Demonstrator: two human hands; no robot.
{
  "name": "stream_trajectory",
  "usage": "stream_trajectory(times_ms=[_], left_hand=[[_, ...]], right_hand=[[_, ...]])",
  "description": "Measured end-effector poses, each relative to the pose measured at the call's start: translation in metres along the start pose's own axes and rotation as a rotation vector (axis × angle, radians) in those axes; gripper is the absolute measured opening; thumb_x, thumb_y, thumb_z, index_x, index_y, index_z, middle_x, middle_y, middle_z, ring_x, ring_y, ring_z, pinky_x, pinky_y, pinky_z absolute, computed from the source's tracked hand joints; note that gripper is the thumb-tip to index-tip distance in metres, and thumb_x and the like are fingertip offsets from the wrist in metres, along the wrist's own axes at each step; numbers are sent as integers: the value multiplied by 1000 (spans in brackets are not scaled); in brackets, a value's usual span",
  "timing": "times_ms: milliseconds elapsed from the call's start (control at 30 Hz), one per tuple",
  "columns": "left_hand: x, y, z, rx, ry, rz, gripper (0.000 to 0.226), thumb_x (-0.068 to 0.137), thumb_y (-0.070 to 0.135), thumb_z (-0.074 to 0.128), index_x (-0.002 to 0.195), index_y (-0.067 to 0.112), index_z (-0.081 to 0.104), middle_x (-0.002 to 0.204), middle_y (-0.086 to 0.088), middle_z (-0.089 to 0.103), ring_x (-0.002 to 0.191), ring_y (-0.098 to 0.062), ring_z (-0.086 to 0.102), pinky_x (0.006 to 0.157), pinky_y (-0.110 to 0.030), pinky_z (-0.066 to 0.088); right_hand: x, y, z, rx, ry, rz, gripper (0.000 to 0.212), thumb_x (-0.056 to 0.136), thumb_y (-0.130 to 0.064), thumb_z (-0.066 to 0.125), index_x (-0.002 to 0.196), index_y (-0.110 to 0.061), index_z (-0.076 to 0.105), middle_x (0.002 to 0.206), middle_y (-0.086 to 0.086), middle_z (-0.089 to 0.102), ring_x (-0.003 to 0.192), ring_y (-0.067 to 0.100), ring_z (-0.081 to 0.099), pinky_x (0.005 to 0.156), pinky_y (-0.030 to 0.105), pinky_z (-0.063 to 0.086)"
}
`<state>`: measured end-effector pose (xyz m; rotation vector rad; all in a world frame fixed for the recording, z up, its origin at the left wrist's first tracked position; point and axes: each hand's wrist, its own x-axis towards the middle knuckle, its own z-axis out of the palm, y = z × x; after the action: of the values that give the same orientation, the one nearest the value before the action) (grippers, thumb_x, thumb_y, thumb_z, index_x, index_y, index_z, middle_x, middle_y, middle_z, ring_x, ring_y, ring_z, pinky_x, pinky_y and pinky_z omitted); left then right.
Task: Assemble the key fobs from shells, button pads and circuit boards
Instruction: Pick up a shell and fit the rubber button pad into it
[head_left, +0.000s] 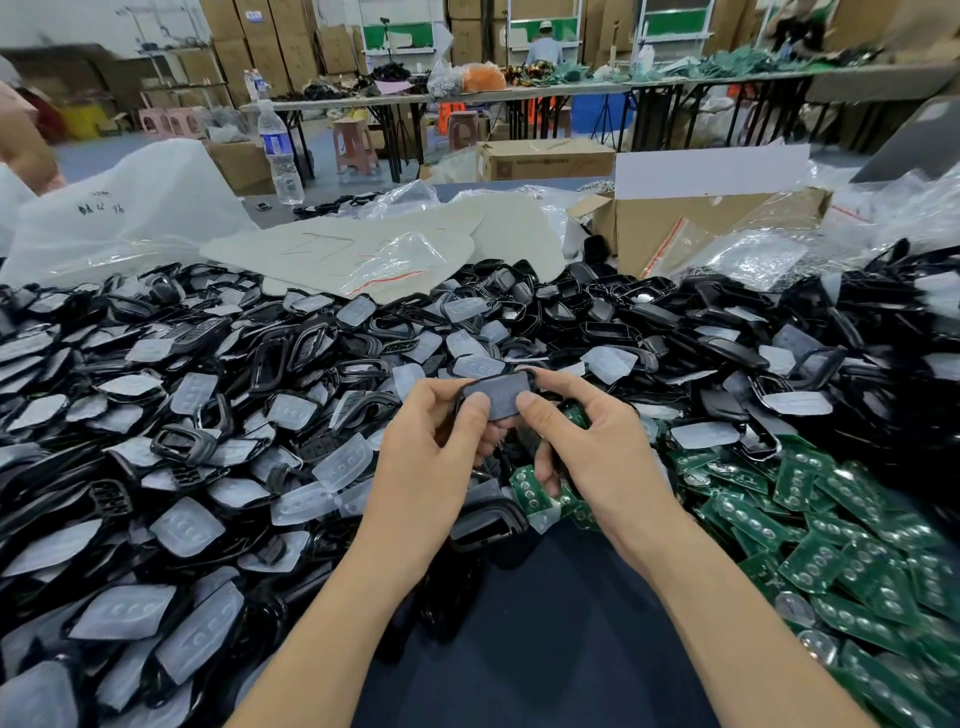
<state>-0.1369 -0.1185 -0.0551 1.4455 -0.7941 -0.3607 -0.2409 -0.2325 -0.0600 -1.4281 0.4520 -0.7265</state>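
Both hands hold one black key fob shell (497, 393) with a translucent button pad seated in it, just above the pile at the table's middle. My left hand (434, 462) grips its left side, thumb on top. My right hand (587, 447) grips the right side, thumb pressing the pad; its lower fingers also seem to pinch a green circuit board (525, 486). Black shells (280, 353) and translucent button pads (343, 462) lie heaped across the left and centre. Green circuit boards (810, 545) are piled at the right.
An open cardboard box (675, 228) and clear plastic bags (753, 254) sit behind the pile at right. Grey card sheets (332, 249), a white bag (130, 208) and a water bottle (280, 150) stand at the back. Dark table surface (545, 623) shows between my forearms.
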Motion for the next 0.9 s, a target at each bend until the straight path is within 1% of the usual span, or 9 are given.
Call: stream_trajectory(times_ms=[167, 300, 467, 600, 667, 733, 800, 833, 900], left_hand=[[-1, 2, 0, -9, -19, -15, 4, 102, 20, 57, 104, 22, 59, 76, 5, 73, 69, -6, 65, 67, -17, 52], [-3, 3, 0, 81, -40, -6, 8, 101, 21, 59, 107, 26, 57, 79, 4, 74, 71, -7, 68, 69, -18, 53], [-3, 5, -1, 113, -37, -2, 8, 100, 22, 59, 106, 27, 56, 80, 3, 74, 73, -12, 69, 74, -26, 57], [-5, 4, 0, 144, -60, 8, 7, 100, 23, 60, 104, 28, 56, 81, 4, 74, 74, -12, 70, 76, -29, 57], [-5, 3, -1, 163, -74, 11, 7, 100, 25, 60, 102, 31, 56, 83, 5, 75, 77, -12, 71, 77, -31, 57], [-5, 2, -2, 189, -82, 18, 11, 100, 28, 60, 99, 38, 55, 84, 8, 75, 79, -11, 72, 79, -37, 58], [-6, 0, -3, 248, -79, 35, 12, 98, 34, 60, 97, 44, 54, 84, 11, 74, 79, -11, 72, 79, -41, 59], [-6, -1, -4, 306, -69, 56, 10, 97, 38, 61, 97, 45, 53, 84, 13, 74, 77, -11, 71, 77, -42, 59], [-6, -4, -5, 442, -37, 125, 9, 95, 45, 60, 98, 44, 52, 81, 14, 72, 73, -11, 69, 72, -45, 57]], right_hand=[[-1, -1, 1, -25, 9, 3, 15, 98, -29, 66, 112, -33, 67, 51, 1, 62, 41, 12, 51, 42, 22, 42], [0, -2, 1, -37, 16, 2, 13, 98, -22, 66, 109, -30, 67, 66, -3, 72, 42, 10, 53, 39, 22, 42], [-1, -1, 1, -61, 13, -4, 12, 99, -27, 65, 110, -30, 69, 63, -5, 69, 43, 11, 54, 40, 22, 42], [-1, -2, 1, -59, 44, -1, 11, 98, -30, 66, 107, -30, 72, 65, -2, 65, 43, 13, 54, 40, 24, 43], [-2, -4, 1, -68, 58, -8, 9, 97, -28, 67, 105, -28, 72, 67, -8, 65, 42, 11, 53, 39, 23, 42], [-3, -5, 1, -81, 54, -13, 8, 98, -27, 66, 103, -29, 72, 61, -10, 64, 40, 10, 52, 39, 21, 41], [-3, -6, 1, -110, 43, -31, 10, 99, -25, 65, 102, -30, 73, 59, -10, 64, 39, 10, 51, 38, 22, 41], [-4, -6, 2, -133, 34, -46, 11, 99, -23, 65, 102, -30, 73, 63, -11, 66, 39, 10, 51, 38, 22, 41], [-5, -4, 5, -180, 11, -78, 15, 100, -21, 64, 101, -32, 74, 77, -12, 71, 41, 10, 52, 39, 24, 42]])
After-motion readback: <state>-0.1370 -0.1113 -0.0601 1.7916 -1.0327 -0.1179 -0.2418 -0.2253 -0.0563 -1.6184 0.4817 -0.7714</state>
